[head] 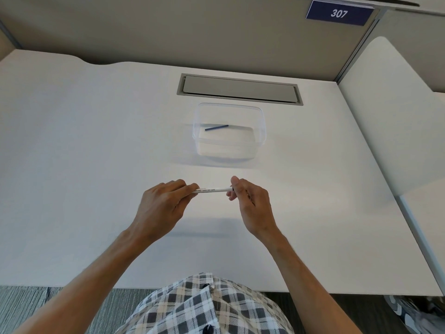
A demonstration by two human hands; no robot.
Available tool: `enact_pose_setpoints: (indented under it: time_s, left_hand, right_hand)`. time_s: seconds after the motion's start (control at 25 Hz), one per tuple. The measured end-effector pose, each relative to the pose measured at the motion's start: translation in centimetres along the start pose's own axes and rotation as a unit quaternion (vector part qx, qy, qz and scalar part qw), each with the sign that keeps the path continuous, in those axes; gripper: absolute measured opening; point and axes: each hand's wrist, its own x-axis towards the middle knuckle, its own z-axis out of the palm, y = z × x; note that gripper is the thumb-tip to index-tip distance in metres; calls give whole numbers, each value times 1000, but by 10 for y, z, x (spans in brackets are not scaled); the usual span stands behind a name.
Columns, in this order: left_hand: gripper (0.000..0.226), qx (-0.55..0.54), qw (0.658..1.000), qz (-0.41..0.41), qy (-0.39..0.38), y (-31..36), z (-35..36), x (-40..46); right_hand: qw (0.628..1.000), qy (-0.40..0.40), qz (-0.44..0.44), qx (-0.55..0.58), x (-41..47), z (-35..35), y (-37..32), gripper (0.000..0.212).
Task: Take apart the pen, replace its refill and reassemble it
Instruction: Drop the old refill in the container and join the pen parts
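left hand [161, 204] and right hand [250, 201] pinch the ends of a light, stiff, slick white pen [213, 190] above the surface's [84, 145] near edge.

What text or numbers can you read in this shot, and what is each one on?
"307": white digits on the dark blue sign fixed to the top of the partition at the upper right.
"WRITING - EASY DRY WIPE": small black print along the white pen, held level between the left hand and the right hand; its start is hidden under the left fingers.
The dark refill in the clear container shows no readable print.
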Motion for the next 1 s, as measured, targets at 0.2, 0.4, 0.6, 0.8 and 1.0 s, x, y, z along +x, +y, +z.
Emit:
enact_pose_setpoints:
  time_s: [0.2,0.4,0.6,0.8,1.0]
  left_hand:
    - [27,-7,1000,-16,3,-2,-1,-2]
    - [25,-13,1000,-16,0,-3,-2,-2]
    - [26,-7,1000,-4,8,-2,-4,-2]
    - [25,-3,1000,9,11,-1,-4,-2]
    - [24,-1,1000,11,11,-1,-4,0]
  right_hand:
    - [996,-4,-71,-50,-2,-1,5,19]
    - [992,-11,-88,-94,-1,1,12,14]
    - [994,-17,-77,-72,0,0,8,34]
    - [999,-30,-25,1,-2,1,2,55]
    - [999,-37,14,22,1,2,2,63]
